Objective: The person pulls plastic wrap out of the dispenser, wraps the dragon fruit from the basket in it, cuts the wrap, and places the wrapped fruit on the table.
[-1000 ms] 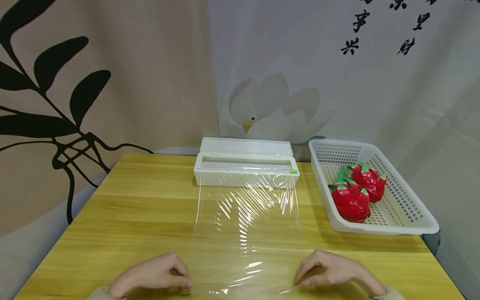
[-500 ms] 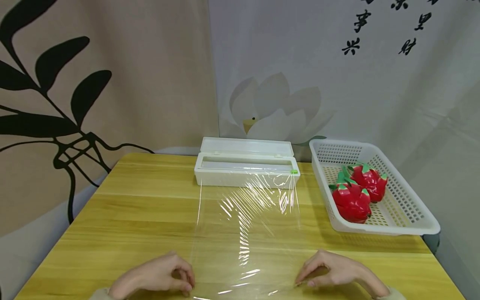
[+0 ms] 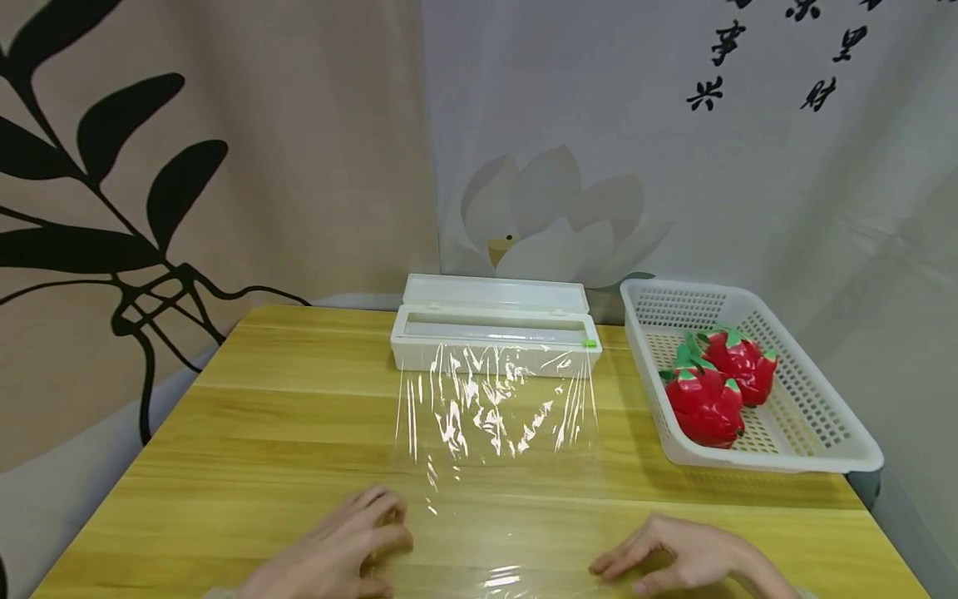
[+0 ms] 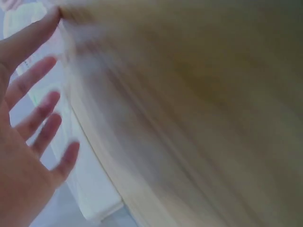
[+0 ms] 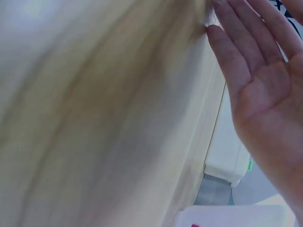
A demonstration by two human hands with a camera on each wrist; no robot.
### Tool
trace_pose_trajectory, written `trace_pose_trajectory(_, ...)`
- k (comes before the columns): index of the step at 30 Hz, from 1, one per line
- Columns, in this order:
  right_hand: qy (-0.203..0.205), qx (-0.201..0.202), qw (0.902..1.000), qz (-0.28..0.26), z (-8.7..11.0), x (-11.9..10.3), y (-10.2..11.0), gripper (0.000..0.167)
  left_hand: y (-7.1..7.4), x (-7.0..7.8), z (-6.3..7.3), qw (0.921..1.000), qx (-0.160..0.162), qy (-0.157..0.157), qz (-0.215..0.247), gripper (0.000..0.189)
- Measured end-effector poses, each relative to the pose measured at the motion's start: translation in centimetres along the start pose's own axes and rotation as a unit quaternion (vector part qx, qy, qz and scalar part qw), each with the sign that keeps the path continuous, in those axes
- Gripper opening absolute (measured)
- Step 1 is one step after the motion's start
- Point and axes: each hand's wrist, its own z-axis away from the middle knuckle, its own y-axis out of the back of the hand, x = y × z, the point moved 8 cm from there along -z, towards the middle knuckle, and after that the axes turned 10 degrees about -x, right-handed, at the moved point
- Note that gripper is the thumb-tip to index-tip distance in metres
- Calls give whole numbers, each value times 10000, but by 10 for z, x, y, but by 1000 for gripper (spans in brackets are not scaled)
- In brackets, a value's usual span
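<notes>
A sheet of clear plastic wrap (image 3: pixel 494 416) runs from the white wrap dispenser box (image 3: pixel 494 356) at the back toward the front of the wooden table. My left hand (image 3: pixel 340 545) is at the wrap's left side, fingers spread and loosely bent, nothing pinched. The left wrist view also shows these fingers (image 4: pixel 40 123) apart. At the wrap's front right corner, my right hand (image 3: pixel 674 556) has its thumb away from the fingers, with fingertips right at the tabletop. In the right wrist view, its fingers (image 5: pixel 244 45) look straight and close together.
On the right stands a white plastic basket (image 3: pixel 808 399) holding two red dragon fruits with green tips (image 3: pixel 705 408). The dispenser's lid (image 3: pixel 494 291) stands raised. Behind the wooden table (image 3: pixel 269 416) hangs a printed curtain (image 3: pixel 322 150).
My left hand has come off the wrap's corner, its fingers spreading as it moved right and up. The right thumb has parted from the fingers. The wrap looks slacker and more wrinkled near the dispenser.
</notes>
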Motion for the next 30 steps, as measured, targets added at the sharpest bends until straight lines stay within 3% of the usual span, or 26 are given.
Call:
trace_pose_trajectory(4, 265, -248, 9992, -188, 8, -2, -5, 43, 1, 1, 7, 9975, 400, -51, -582, 55)
trace_pose_trajectory(9, 634, -594, 9887, -1221, 21, -4, -9, 50, -5, -1, 11, 9980, 316, 22, -543, 62)
trace_pose_trajectory(11, 623, -684, 9823, -1628, 28, -2, -8, 51, -6, -2, 11, 9979, 297, 41, -569, 62)
trace_pose_trajectory(13, 328, -726, 9780, -1927, 35, 2, -6, 51, -6, -2, 12, 9979, 292, 54, -569, 61)
trace_pose_trajectory(16, 83, -323, 9880, -1506, 43, 2, 9, 49, -5, -2, 12, 9975, 293, 65, -645, 61)
trace_pose_trajectory(18, -79, 296, 9943, -1019, 47, -5, 30, 45, -4, -2, 12, 9969, 300, 70, -725, 62)
trace_pose_trajectory(20, -192, 1199, 9919, -365, 53, -16, 58, 41, -4, -3, 12, 9963, 307, 78, -803, 63)
trace_pose_trajectory(22, -677, 2209, 9723, 361, 63, -26, 90, 36, -3, -3, 12, 9956, 311, 90, -883, 63)
trace_pose_trajectory(23, -1018, 2673, 9557, 688, 70, -30, 105, 34, -3, -3, 12, 9955, 306, 106, -894, 63)
trace_pose_trajectory(25, -1833, 3396, 9124, 1363, 84, -36, 134, 31, -3, -3, 12, 9953, 284, 133, -911, 63)
trace_pose_trajectory(28, -3212, 3757, 8422, 2156, 103, -34, 167, 46, -3, -2, 11, 9951, 269, 155, -938, 61)
trace_pose_trajectory(30, -3961, 3604, 8112, 2350, 113, -24, 183, 64, -3, -1, 11, 9949, 284, 149, -954, 61)
